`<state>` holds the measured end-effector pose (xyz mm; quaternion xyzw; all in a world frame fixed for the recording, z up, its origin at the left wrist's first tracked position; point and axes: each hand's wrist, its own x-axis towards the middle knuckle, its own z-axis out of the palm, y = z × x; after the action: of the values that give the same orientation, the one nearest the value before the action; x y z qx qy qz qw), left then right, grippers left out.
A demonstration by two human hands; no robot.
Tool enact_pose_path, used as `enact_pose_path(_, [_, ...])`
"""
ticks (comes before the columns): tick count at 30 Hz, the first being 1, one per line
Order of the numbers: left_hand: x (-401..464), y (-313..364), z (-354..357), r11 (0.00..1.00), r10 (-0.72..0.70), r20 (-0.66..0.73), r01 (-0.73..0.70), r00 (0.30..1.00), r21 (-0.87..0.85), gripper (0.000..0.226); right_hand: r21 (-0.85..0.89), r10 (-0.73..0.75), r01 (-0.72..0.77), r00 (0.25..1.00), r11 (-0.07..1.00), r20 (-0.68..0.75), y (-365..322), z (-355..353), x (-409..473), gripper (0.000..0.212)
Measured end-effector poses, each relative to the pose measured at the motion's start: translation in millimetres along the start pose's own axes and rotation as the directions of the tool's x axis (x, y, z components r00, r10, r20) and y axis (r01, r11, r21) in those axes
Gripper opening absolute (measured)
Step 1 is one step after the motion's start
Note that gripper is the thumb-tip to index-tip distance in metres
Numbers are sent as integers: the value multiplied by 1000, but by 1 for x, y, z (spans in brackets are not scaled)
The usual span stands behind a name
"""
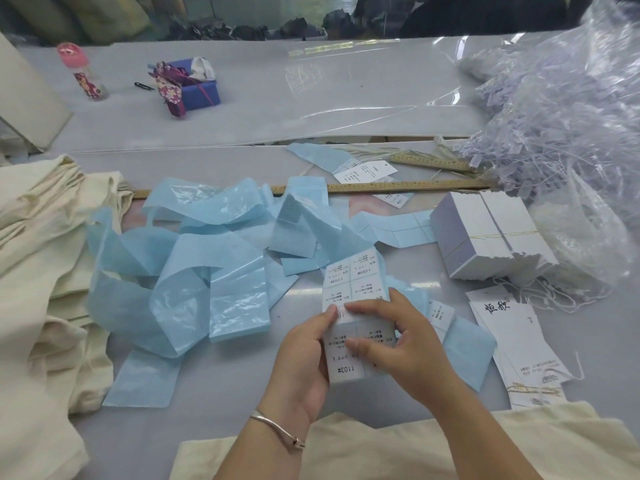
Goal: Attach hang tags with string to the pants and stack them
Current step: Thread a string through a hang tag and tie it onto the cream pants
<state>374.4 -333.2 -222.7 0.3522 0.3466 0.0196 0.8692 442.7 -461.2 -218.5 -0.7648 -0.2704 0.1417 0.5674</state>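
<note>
White printed sticker-label sheet on pale blue backing (353,299) is being held up over the grey worktop (242,109), front centre. Left hand (304,358) is gripping its left edge, thumb on top; right hand (391,341) is pinching the right side. Cream fabric pants (41,258) are lying left, white card hang-tag stack (491,237) right.
</note>
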Motion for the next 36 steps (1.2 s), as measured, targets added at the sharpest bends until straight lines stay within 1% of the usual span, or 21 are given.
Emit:
enact_pose_path(1, [0,1,0,1000,-22,-6,22,1000,1,24,-18,4,-4,1000,1000,-1,0,1,1,41])
enact_pose_path(3, [0,3,-2,999,-31,-32,32,999,41,25,-122,-16,14,1000,992,-15,1,1,2,39])
enact_pose_path(5, [0,3,-3,995,-10,-62,16,998,99,25,-233,-85,72,995,970,-46,2,3,3,34])
enact_pose_path(10, [1,3,-1,979,30,-131,-3,991,205,23,-325,-232,191,968,926,-93,4,7,4,23])
enact_pose_path(12, [0,4,-1,975,37,-138,-6,990,222,23,-372,-297,246,951,895,-84,4,7,6,19])
enact_pose_path(14, [0,4,-1,972,54,-136,-20,989,236,23,-407,-317,266,946,874,-62,3,8,7,16])
enact_pose_path(18, [0,5,0,957,105,-91,-76,990,279,27,-409,-273,231,961,883,-45,2,10,7,14])
enact_pose_path(21, [-3,5,3,950,135,-72,-108,988,292,28,-397,-271,234,962,887,-40,3,11,7,14])
enact_pose_path(27, [-3,6,4,940,148,-74,-117,986,322,28,-377,-317,272,946,885,-62,3,10,7,17])
enact_pose_path(33, [0,5,4,950,139,-101,-104,985,294,25,-376,-344,280,932,883,-113,7,14,6,16])
enact_pose_path(36, [1,5,3,954,128,-99,-95,987,284,22,-400,-394,314,909,861,-135,7,17,3,11])
